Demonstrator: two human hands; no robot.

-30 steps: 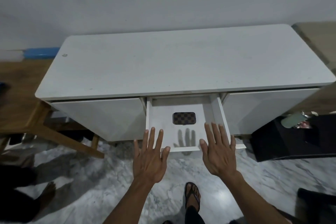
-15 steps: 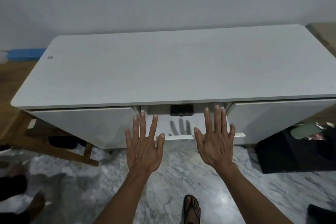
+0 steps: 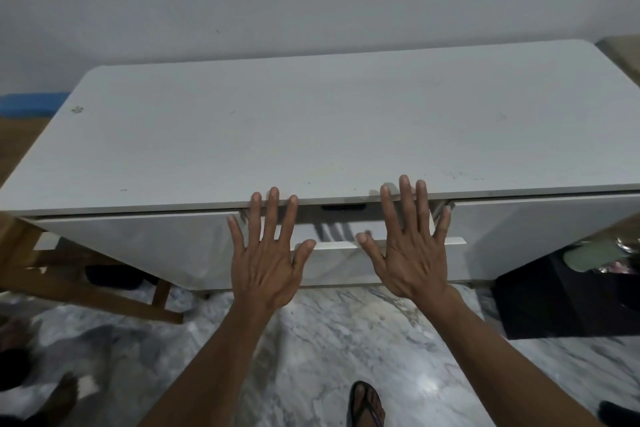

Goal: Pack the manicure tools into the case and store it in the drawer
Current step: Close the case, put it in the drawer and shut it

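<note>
A white cabinet (image 3: 346, 128) stands against the wall, its middle drawer (image 3: 332, 245) pulled out only a little. Inside the gap, just under the top's edge, a thin dark strip of the checkered manicure case (image 3: 343, 207) shows; the rest of it is hidden. My left hand (image 3: 266, 253) and my right hand (image 3: 412, 246) lie flat with fingers spread against the drawer front, one at each end. Neither hand holds anything.
Closed white fronts flank the drawer left (image 3: 138, 239) and right (image 3: 540, 232). A wooden frame (image 3: 86, 291) stands at the left, a black box (image 3: 571, 298) at the right. My sandalled foot (image 3: 367, 402) rests on the marble floor (image 3: 346, 329). Another person's feet (image 3: 20, 357) are at the lower left.
The drawer has slid most of the way in under both flat hands. The checkered case, fully visible a second ago, is now nearly hidden under the cabinet top.
</note>
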